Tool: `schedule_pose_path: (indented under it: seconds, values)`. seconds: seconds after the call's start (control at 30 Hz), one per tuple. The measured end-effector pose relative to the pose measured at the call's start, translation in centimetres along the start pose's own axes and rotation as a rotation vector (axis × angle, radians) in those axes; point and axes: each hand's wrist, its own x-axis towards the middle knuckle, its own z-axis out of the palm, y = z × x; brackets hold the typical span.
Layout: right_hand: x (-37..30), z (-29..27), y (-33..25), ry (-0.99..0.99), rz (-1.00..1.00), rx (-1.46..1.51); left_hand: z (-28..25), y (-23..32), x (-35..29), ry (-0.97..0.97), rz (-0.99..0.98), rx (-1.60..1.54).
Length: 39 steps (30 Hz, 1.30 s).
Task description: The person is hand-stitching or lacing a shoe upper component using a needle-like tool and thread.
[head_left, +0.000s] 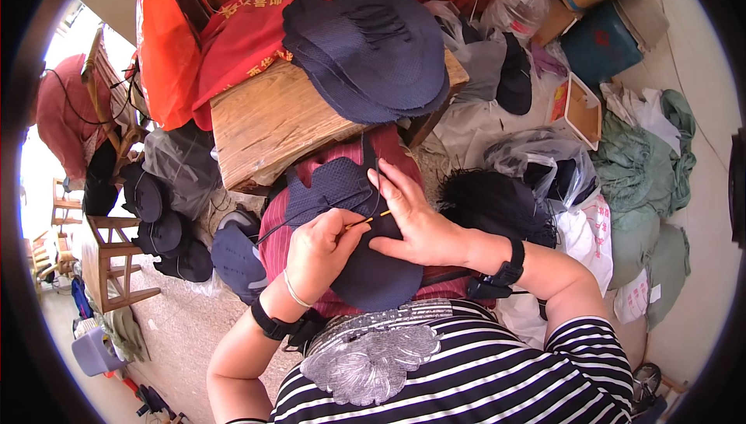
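Note:
Across my lap lies a dark navy textured fabric piece (330, 187), with a smooth, rounded dark sole-shaped part (378, 276) nearer my body. My left hand (326, 245) is closed in a pinch on a thin yellow needle-like stick (379, 215), which points right toward my other palm; its finer tip cannot be made out. Fingers stretched and thumb apart, my right hand (416, 226) rests against the fabric. A thin black cord (378, 184) passes by its fingertips. Another dark strand (273, 230) sticks out left of the piece.
Ahead stands a wooden table (264, 129) bearing stacked navy sole-shaped pieces (373, 59) and red cloth (241, 43). A black thread bundle (497, 206) and plastic bags lie at right. Dark slippers (163, 233) and a wooden stool (116, 261) are at left.

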Motion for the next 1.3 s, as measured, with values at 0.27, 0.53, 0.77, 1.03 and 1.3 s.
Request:
schedule_pose_path:
  seconds: [0.27, 0.53, 0.77, 1.03, 1.3]
  values:
    - [0.8, -4.0, -1.9, 0.091, 0.166, -0.145, -2.9, -0.9, -0.6, -0.116, 0.417, 0.079]
    - [2.4, -4.9, -1.2, -0.155, -0.069, -0.173, -2.9, -0.1, -1.2, -0.319, 0.601, 0.310]
    - [2.4, -8.0, -1.3, -0.305, -0.274, -0.377, -2.5, -0.6, -1.8, -0.339, 0.507, 0.291]
    - [-0.9, -15.5, 0.5, -0.172, 0.275, -0.246, -2.3, -1.3, -2.5, -0.303, 0.448, 0.227]
    - [3.1, -9.0, -0.7, 0.282, 0.209, 1.255, -2.4, -0.9, -2.5, -0.338, 0.560, 0.223]
